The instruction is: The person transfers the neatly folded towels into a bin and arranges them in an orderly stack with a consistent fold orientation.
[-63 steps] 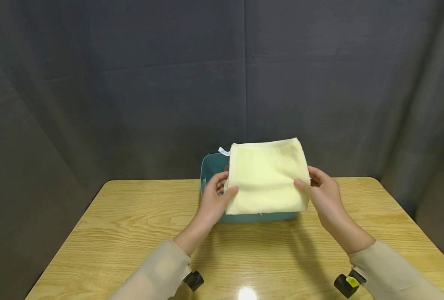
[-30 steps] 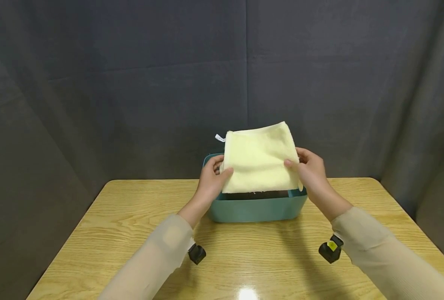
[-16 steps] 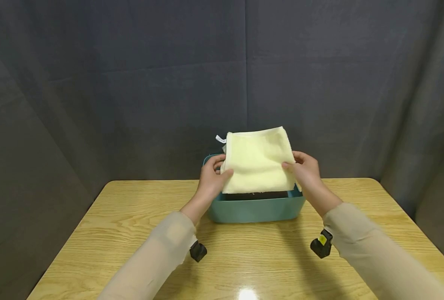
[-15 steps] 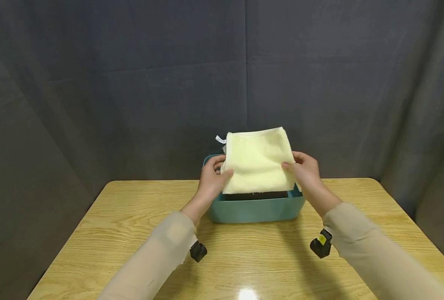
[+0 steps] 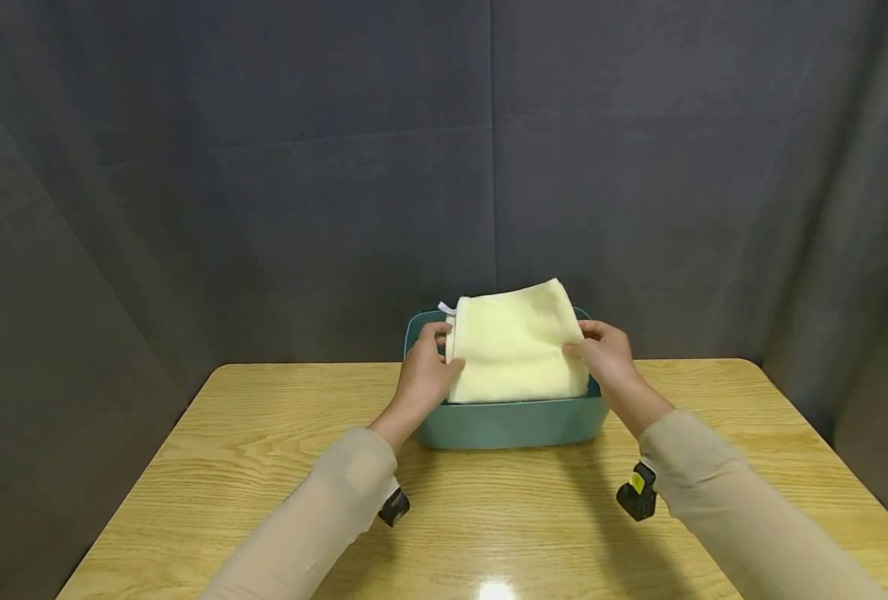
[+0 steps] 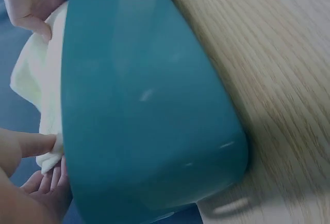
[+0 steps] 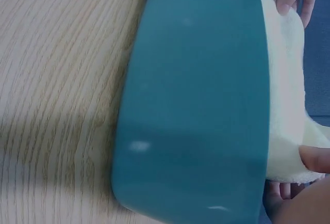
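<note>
A pale yellow folded towel (image 5: 519, 346) with a small white tag (image 5: 447, 309) lies at the mouth of a teal bin (image 5: 515, 425). My left hand (image 5: 423, 375) pinches the towel's left edge, thumb on top and fingers beneath. On the opposite edge, my right hand (image 5: 609, 358) pinches the towel the same way. The left wrist view shows the towel (image 6: 51, 79) just above the bin's rim, with the bin wall (image 6: 144, 95) filling the middle. In the right wrist view, my right thumb (image 7: 315, 158) presses on the cloth. The bin's inside is mostly covered by the towel.
The bin stands near the back edge of a light wooden table (image 5: 279, 450). A dark grey curtain (image 5: 339, 183) hangs behind it and along both sides. Black wrist cameras (image 5: 637, 492) sit under both sleeves.
Both hands first raised the towel away from me, uncovering the bin's front, then lowered it towards the bin's opening. The towel's lower edge now sits at the front rim. Both grips stay.
</note>
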A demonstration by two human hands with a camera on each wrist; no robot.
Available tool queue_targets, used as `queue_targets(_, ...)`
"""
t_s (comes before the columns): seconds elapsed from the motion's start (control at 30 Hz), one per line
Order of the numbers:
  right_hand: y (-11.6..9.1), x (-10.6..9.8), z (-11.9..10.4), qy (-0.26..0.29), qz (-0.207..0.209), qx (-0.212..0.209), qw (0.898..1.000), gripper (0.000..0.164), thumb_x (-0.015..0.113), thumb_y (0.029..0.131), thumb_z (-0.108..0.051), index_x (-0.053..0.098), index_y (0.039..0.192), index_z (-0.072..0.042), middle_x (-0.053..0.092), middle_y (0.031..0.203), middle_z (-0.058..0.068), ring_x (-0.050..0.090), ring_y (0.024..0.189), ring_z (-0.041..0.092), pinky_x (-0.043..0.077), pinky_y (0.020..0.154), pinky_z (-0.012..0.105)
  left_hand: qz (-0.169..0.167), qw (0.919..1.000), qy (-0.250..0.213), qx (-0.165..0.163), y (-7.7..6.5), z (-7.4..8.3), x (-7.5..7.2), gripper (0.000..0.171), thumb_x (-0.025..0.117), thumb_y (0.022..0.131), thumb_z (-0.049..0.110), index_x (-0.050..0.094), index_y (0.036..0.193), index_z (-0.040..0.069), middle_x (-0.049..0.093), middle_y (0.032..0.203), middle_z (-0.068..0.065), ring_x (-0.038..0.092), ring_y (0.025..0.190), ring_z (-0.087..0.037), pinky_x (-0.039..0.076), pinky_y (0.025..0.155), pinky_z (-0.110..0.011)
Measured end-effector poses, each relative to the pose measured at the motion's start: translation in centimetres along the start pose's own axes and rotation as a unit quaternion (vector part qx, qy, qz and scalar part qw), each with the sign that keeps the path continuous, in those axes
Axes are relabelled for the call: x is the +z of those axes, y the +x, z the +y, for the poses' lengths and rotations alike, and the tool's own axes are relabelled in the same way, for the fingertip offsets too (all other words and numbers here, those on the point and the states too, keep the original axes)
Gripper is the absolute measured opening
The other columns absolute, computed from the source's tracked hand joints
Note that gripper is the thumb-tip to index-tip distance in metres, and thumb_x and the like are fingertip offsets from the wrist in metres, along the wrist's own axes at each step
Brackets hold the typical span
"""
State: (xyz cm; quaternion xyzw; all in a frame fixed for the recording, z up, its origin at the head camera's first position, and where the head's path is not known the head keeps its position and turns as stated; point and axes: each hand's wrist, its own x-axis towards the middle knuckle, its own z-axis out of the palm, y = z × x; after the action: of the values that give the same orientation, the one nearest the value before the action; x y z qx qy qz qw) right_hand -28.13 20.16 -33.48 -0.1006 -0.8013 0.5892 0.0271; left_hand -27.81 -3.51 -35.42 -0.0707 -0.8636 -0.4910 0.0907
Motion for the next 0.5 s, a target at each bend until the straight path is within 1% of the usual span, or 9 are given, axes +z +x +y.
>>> queue_targets(0.1, 0.10, 0.19, 0.25, 0.000, 0.000, -0.006, 1.000, 0.048, 0.057, 0.094, 0.002, 0.047, 0.140, 0.007, 0.050, 0.129, 0.020, 0.048, 0.108, 0.028, 0.044, 0.089, 0.037, 0.002, 0.9995, 0.027, 0.016, 0.02, -0.23, 0.14, 0.054, 0.069, 0.091, 0.002, 0.047, 0.141, 0.004, 0.059, 0.125, -0.017, 0.061, 0.097, -0.029, 0.054, 0.075, -0.039)
queue_targets(0.23, 0.15, 0.56, 0.50, -0.010, -0.002, -0.021, 1.000, 0.046, 0.057, 0.092, 0.005, 0.048, 0.136, 0.008, 0.052, 0.123, 0.020, 0.049, 0.104, 0.027, 0.045, 0.084, 0.035, 0.006, 0.9982, 0.053, 0.029, -0.02, -0.47, 0.22, 0.054, 0.069, 0.090, 0.000, 0.047, 0.140, 0.002, 0.060, 0.123, -0.019, 0.061, 0.100, -0.030, 0.053, 0.079, -0.040)
queue_targets(0.33, 0.13, 0.74, 0.66, -0.032, 0.002, -0.039, 0.999, 0.045, 0.058, 0.091, 0.006, 0.048, 0.135, 0.009, 0.052, 0.123, 0.023, 0.050, 0.106, 0.030, 0.047, 0.084, 0.036, 0.002, 0.9972, 0.070, 0.026, -0.12, -0.57, 0.29, 0.055, 0.070, 0.090, -0.001, 0.047, 0.140, 0.001, 0.060, 0.122, -0.019, 0.062, 0.102, -0.030, 0.054, 0.080, -0.040)
queue_targets(0.43, 0.12, 0.86, 0.84, -0.048, 0.008, -0.053, 0.997, 0.047, 0.058, 0.089, 0.007, 0.048, 0.134, 0.010, 0.053, 0.122, 0.025, 0.051, 0.106, 0.032, 0.048, 0.082, 0.035, -0.008, 0.9964, 0.082, 0.020, -0.30, -0.51, 0.44, 0.056, 0.069, 0.090, -0.001, 0.045, 0.140, 0.000, 0.058, 0.127, -0.019, 0.062, 0.104, -0.032, 0.053, 0.083, -0.043)
queue_targets(0.5, 0.10, 0.91, 0.96, -0.051, 0.011, -0.055, 0.997, 0.048, 0.058, 0.087, 0.009, 0.049, 0.134, 0.010, 0.054, 0.120, 0.024, 0.052, 0.104, 0.031, 0.048, 0.080, 0.033, -0.014, 0.9954, 0.093, 0.019, -0.45, -0.47, 0.56, 0.056, 0.069, 0.090, -0.001, 0.045, 0.140, 0.000, 0.056, 0.130, -0.021, 0.061, 0.105, -0.035, 0.050, 0.091, -0.048)
